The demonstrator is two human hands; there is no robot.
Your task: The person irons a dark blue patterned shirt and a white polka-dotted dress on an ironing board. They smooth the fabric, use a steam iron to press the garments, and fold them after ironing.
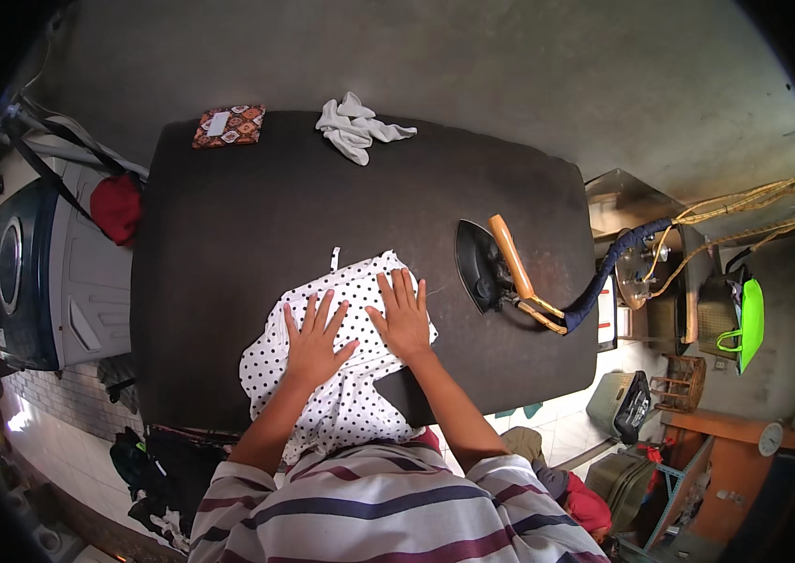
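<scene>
A white garment with black polka dots (362, 401) lies on the near part of a dark padded ironing table (285, 190), its lower part reaching the edge by my body. My left hand (316, 341) rests flat on the cloth with fingers spread. To its right, my right hand (401, 317) also presses flat on the cloth near its upper right corner, fingers apart. A small white strip, maybe a label, sticks out at the garment's top edge. An electric iron (478, 267) with a wooden handle stands to the right of my right hand, its wrapped cord running off right.
A crumpled pale cloth (355, 130) and a patterned booklet (228, 127) lie at the far edge. A washing machine (31, 267) stands left. Dark clothes (179, 464) are heaped at lower left. Plastic baskets (612, 405) and yellowish cables (742, 197) are at right.
</scene>
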